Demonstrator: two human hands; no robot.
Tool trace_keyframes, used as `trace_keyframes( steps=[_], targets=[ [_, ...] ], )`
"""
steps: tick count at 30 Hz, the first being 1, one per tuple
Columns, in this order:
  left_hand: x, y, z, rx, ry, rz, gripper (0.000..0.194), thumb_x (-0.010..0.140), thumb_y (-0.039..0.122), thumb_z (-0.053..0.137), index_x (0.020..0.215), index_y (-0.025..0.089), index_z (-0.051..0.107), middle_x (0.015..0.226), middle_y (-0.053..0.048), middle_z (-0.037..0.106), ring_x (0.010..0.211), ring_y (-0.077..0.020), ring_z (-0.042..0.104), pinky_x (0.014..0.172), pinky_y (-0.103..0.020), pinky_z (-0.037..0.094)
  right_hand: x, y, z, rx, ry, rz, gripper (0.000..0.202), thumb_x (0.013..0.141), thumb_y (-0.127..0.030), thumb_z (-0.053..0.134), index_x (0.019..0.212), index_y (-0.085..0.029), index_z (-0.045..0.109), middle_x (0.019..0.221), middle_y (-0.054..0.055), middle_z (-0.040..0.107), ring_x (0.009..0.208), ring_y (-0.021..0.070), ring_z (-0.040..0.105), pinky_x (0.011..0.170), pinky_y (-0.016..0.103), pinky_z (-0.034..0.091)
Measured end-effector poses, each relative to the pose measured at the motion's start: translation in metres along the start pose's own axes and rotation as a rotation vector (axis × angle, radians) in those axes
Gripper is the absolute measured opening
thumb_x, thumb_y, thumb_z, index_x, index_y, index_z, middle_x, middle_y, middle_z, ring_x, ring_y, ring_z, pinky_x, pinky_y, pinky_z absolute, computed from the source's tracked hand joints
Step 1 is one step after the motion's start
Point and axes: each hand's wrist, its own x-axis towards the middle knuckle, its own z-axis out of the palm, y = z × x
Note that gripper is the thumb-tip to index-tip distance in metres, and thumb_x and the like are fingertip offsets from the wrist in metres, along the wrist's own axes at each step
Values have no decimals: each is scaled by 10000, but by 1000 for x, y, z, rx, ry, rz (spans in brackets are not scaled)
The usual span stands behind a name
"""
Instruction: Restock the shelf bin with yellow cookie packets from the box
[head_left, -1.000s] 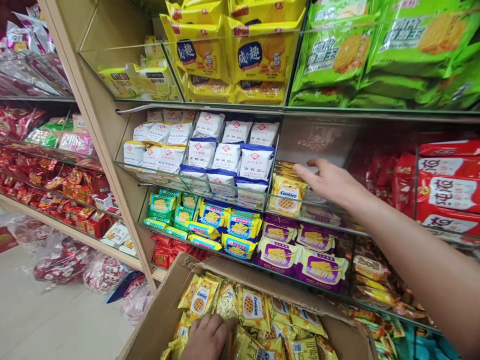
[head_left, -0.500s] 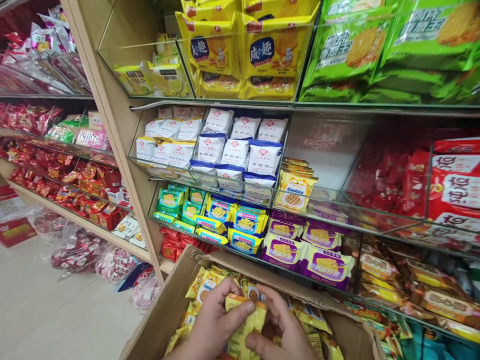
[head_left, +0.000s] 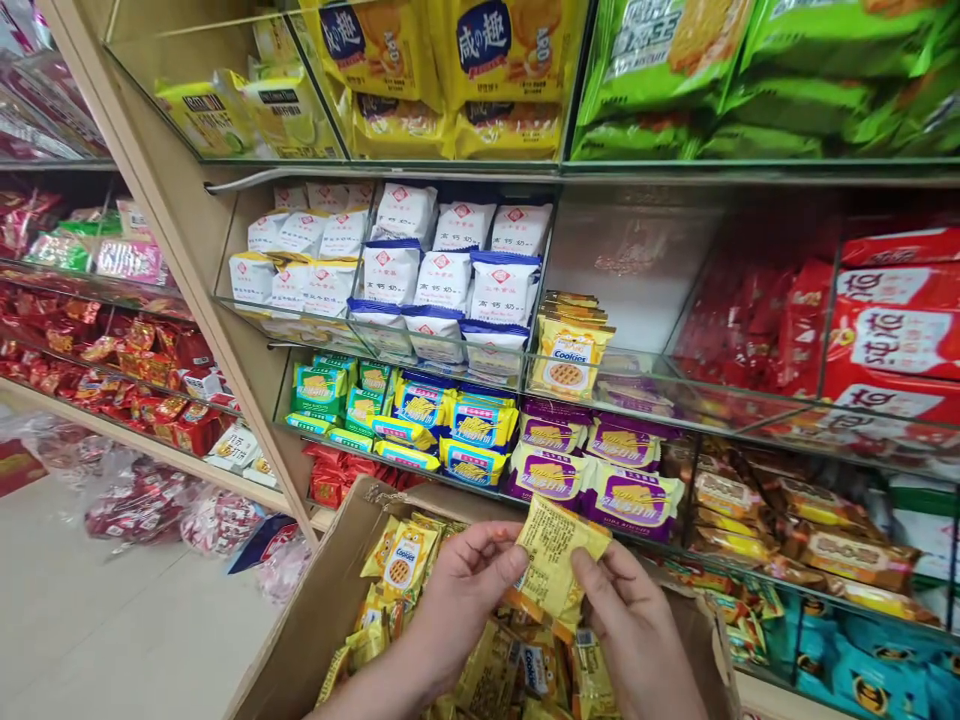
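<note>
Both hands hold a yellow cookie packet above an open cardboard box; its printed back faces the camera. My left hand pinches its left edge between thumb and fingers. On the right side, the thumb of my right hand presses on the packet with the fingers behind it. More yellow cookie packets lie loosely in the box below. Upright in a clear shelf compartment stands a row of the same kind of packets, left of centre in that compartment.
Clear shelf bins surround that row: white packets to the left, purple biscuit packets below, red packs to the right, large green bags above. Plastic bags of goods lie on the floor at left.
Both hands have risen with the packet, which now shows more of its back. The view has shifted, so the shelves appear further left and higher.
</note>
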Motion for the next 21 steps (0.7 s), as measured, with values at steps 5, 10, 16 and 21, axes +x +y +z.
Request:
trace_keyframes(
  steps=[5, 10, 16, 21],
  targets=[
    [-8, 13, 4, -274, -45, -255, 438, 699, 488, 682, 1053, 244, 600, 957, -25, 679, 837, -151, 617, 727, -260, 462, -13, 11, 6, -492, 45, -655, 230, 760, -246, 592, 948, -322, 700, 1016, 20, 689, 995, 244, 610, 898, 410, 471],
    [-11, 28, 6, -336, -118, -159, 614, 696, 155, 697, 1246, 299, 467, 1032, -33, 677, 821, -163, 655, 705, -254, 485, -22, 6, 8, -416, 149, -595, 278, 832, -238, 506, 1036, -350, 658, 1180, 6, 617, 1135, 232, 535, 991, 443, 397],
    [-9, 33, 17, -186, -301, 93, 634, 777, 105, 630, 1282, 408, 394, 1289, 33, 542, 1151, -169, 525, 960, -283, 406, -7, -26, 8, -36, -38, -53, 400, 726, -387, 667, 1094, -239, 611, 1132, 84, 642, 982, 216, 626, 813, 315, 532],
    [-4, 29, 13, -84, -322, 189, 694, 789, 141, 639, 1336, 394, 295, 1286, -13, 541, 1208, -193, 473, 1016, -337, 368, -8, -28, 17, -1, -73, -76, 318, 696, -354, 704, 970, -204, 642, 993, 87, 689, 897, 207, 646, 790, 302, 534]
  ],
)
